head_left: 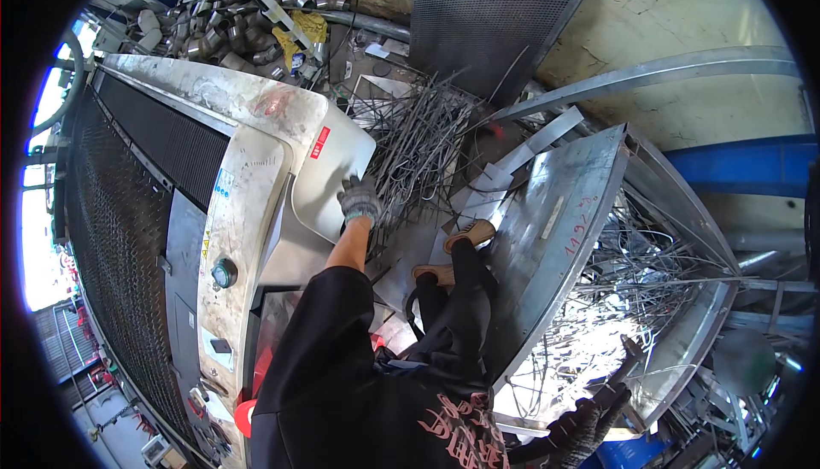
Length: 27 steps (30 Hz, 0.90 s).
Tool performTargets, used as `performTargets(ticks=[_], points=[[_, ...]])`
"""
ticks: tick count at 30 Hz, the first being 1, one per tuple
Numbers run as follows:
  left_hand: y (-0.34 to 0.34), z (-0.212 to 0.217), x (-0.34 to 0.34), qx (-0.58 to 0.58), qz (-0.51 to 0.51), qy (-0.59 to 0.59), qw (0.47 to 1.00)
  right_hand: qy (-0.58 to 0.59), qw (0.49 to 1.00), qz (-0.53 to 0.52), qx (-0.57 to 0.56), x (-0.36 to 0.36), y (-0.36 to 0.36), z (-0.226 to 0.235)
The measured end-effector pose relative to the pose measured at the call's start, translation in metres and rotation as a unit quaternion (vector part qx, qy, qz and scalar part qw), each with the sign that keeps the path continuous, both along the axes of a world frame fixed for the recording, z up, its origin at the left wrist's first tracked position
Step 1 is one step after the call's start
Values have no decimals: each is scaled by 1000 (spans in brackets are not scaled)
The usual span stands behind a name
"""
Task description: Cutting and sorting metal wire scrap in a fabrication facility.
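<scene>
My left hand [360, 202], in a grey work glove, reaches out beside the pale inner wall of the white machine's curved housing [342, 149]. Its fingers look spread, with nothing visible in them. Just to its right, a heap of thin metal strips and wires [423, 149] lies on the floor. At the lower right, my right hand [585, 426], in a dark glove, is closed around a long dark tool [617, 377] with a brownish metal end. What kind of tool it is cannot be made out. It points over the near edge of a metal bin [551, 238] holding tangled scrap strips.
Metal pipe elbows [231, 33] are piled at the far left by a yellow bag [299, 33]. A perforated panel [495, 16] leans on the wall. A curved metal rail [649, 72] runs above the bin. On the machine sits a green knob [224, 272]. My shoes [470, 236] stand by the bin.
</scene>
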<state>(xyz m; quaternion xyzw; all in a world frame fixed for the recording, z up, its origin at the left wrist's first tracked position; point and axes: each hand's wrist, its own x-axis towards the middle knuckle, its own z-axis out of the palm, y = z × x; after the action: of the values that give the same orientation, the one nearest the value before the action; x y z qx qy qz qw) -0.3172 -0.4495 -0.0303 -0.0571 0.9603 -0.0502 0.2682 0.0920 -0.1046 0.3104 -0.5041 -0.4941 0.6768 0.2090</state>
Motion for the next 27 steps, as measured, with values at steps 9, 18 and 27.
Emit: performTargets(ticks=[9, 18, 27], points=[[17, -37, 127, 229, -155, -12, 961, -67, 987, -144, 30, -9, -2, 23], [273, 66, 146, 403, -384, -17, 831, -104, 882, -457, 54, 108, -9, 6], [452, 3, 257, 263, -650, -176, 691, -89, 833, -547, -8, 110, -44, 20]])
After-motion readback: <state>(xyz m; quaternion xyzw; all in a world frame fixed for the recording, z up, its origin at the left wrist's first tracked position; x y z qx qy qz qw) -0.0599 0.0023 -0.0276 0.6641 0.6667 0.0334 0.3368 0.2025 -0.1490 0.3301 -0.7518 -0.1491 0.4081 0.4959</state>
